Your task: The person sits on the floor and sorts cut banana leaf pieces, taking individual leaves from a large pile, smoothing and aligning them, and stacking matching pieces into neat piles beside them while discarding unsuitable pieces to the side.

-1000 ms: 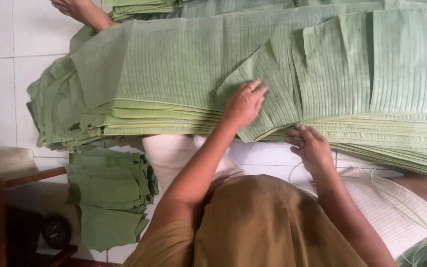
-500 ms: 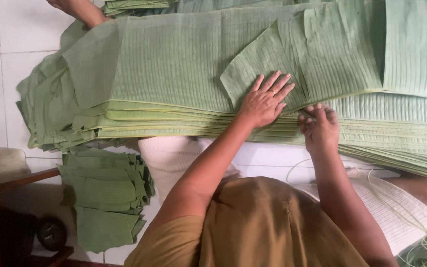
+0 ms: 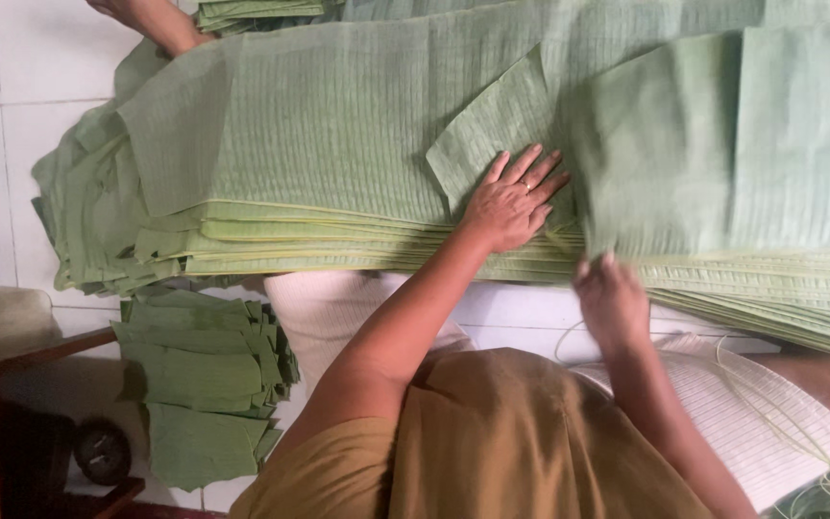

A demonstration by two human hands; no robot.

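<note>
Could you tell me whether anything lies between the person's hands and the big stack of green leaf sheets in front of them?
Nothing visible does. The left hand already lies flat on a folded leaf piece atop the stack; the right hand, blurred, is at the stack's near edge.

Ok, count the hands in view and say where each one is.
3. The left hand lies flat on the big stack of green leaf sheets; the right hand, blurred, is at the stack's near edge; another person's hand is top left. More may be hidden.
</note>
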